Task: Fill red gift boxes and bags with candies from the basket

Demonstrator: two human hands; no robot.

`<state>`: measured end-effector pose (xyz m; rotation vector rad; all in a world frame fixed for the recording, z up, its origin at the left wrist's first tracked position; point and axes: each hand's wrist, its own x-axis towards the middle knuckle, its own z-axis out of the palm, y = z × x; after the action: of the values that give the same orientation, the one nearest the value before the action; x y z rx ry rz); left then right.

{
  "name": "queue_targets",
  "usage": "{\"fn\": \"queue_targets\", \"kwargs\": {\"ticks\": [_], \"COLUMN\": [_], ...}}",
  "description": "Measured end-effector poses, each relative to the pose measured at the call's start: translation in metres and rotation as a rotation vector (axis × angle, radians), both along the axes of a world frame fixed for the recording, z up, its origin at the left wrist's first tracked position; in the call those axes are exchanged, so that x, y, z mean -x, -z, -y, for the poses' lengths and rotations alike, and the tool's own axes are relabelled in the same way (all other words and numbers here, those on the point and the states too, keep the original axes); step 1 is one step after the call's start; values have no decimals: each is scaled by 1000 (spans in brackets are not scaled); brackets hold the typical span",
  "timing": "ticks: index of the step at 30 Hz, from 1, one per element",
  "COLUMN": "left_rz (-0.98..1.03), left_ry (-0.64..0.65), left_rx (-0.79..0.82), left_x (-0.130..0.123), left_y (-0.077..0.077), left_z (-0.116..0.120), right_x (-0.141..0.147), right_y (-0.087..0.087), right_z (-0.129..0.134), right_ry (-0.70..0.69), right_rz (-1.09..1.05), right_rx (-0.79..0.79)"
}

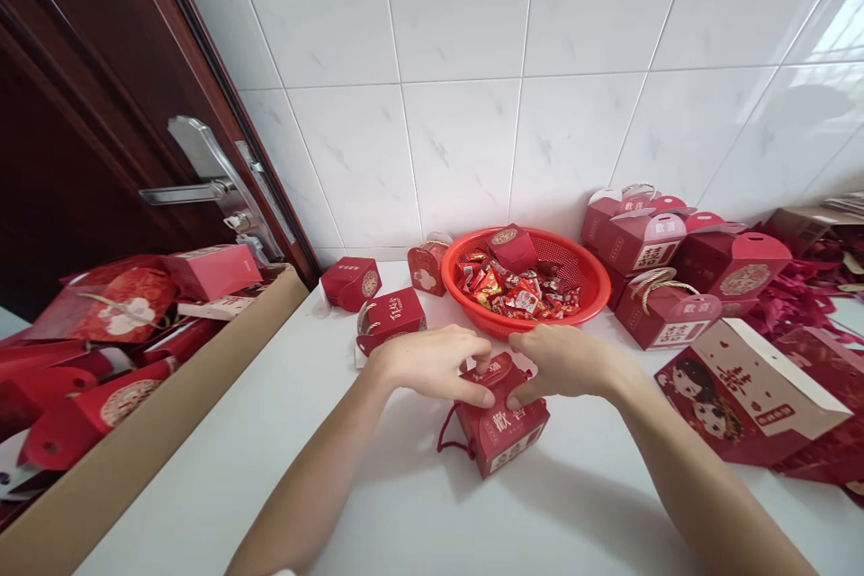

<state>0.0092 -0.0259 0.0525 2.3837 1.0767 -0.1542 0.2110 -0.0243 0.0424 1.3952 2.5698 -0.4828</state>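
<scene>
A small red gift box point(508, 437) with pale Chinese lettering sits on the white table in front of me. My left hand point(436, 364) grips its top from the left, thumb on the front flap and fingers curled behind. From the right, my right hand point(571, 362) grips the same top flap, its thumb close to the other thumb. A dark red cord point(454, 443) loops out at the box's left side. Part of the box top is hidden under my fingers. Just beyond my hands, a red plastic basket point(594, 292) holds wrapped candies point(523, 295) and a small red box point(511, 248).
Several red boxes point(398, 310) stand to the left of the basket. More boxes with rope handles point(665, 310) are grouped at the right, near a larger red and cream box point(749, 391). A cardboard carton point(168, 414) full of red packaging lies left, beside a dark door point(81, 90).
</scene>
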Motion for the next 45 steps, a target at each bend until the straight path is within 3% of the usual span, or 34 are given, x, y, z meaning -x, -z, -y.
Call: {"fn": "queue_targets", "kwargs": {"ticks": [4,9,12,14,18,24,30,36,40,45], "left_rz": [12,-79,-87,-93,-81,28,203,443,806,1119], "left_ry": [43,-76,-142,-172,-187,-233,-307,-409,-345,-124], "left_rx": [100,111,99,102,119,155,119,293,390,520], "left_x": [-3,-15,-16,-14,-11,-14,-23,-14,-4,-7], "left_y": [-4,6,10,11,13,16,22,18,2,-4], "left_z": [5,11,13,13,8,-1,-6,-9,-6,6], "right_x": [-2,-3,-2,-1,-7,-29,-36,-41,-40,-25], "right_y": [3,5,6,6,2,-15,-17,-19,-23,-21], "right_z": [-7,-19,-22,-23,-23,-14,-14,-13,-8,4], "right_ry": [-21,-80,-51,-5,75,14,12,103,126,151], "right_rz": [-23,-180,-265,-284,-370,-802,-816,-782,-793,-737], "right_rx": [73,296,488,525,398,247,149,26,-26,-70]}}
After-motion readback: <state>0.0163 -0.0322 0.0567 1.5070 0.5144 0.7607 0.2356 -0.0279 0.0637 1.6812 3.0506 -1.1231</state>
